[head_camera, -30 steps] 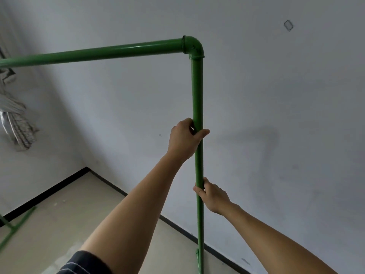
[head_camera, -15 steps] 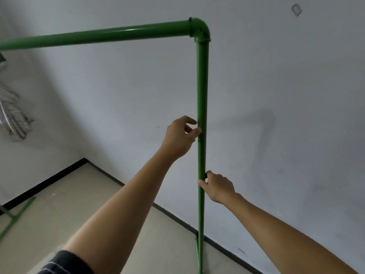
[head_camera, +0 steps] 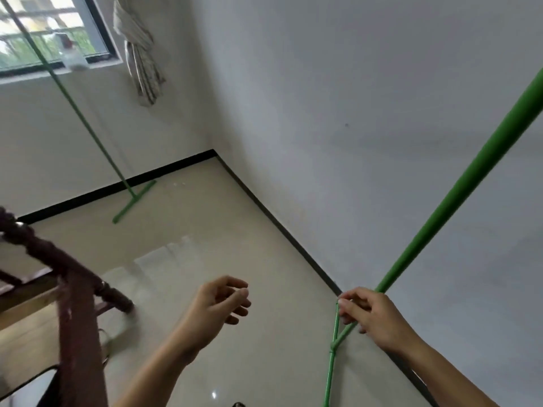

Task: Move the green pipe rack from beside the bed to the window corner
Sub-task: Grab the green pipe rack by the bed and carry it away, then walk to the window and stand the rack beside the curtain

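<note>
Green pipe rack [head_camera: 458, 189] in right hand [head_camera: 373, 317]; left hand [head_camera: 219, 304] free.

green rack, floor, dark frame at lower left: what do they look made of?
Green pipe rack: round tube with a T joint at the foot, even matte green; plastic plumbing pipe or painted metal, can't tell which.
Floor: glossy pale tile or polished stone; it mirrors the window light.
Bed frame: dark reddish-brown turned wood, looks varnished, blurred.

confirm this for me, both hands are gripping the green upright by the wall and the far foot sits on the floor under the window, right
Not quite. In the head view only the right hand is on the green upright; the left hand hangs free, fingers loosely curled. The far foot does sit on the floor under the window.
</note>
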The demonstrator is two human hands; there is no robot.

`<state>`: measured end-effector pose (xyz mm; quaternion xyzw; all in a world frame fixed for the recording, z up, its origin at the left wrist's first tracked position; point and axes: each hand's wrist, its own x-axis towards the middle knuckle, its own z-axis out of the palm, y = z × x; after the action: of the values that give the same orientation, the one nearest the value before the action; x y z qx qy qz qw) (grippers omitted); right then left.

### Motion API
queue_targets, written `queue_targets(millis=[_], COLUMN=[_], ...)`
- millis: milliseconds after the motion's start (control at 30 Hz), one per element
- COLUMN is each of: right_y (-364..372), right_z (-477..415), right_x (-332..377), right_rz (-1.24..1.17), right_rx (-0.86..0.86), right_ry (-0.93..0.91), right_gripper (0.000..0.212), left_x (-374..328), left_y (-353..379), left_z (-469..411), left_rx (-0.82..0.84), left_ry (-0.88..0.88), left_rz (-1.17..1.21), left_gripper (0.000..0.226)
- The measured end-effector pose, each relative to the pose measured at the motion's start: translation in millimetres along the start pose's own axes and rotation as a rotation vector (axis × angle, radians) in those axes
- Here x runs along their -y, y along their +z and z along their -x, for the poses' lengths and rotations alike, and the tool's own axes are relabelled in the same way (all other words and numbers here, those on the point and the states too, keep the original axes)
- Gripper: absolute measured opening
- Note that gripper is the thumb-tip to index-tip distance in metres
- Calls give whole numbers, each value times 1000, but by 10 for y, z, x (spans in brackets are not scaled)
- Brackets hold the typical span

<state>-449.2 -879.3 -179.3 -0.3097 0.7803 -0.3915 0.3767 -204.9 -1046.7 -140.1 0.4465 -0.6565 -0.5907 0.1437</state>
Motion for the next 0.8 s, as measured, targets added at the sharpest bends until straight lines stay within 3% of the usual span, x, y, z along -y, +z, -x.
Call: queue_targets(millis=[333, 500, 800], right_y=[1252, 1818, 2548], right_z=[-547, -944, -2185], right_x=[650, 1264, 2008], right_rz=[-53, -50, 4], right_rx=[108, 176, 276], right_ry=[49, -31, -50], right_gripper=[6, 9, 8], left_x=[1061, 1166, 1280], left_y=[-1522, -2173, -3055], left_z=[391, 304, -574], left_rx=[-362, -524, -656], left_ry=[-325, -338, -335], left_rz=[290, 341, 440], left_gripper=[12, 11, 10])
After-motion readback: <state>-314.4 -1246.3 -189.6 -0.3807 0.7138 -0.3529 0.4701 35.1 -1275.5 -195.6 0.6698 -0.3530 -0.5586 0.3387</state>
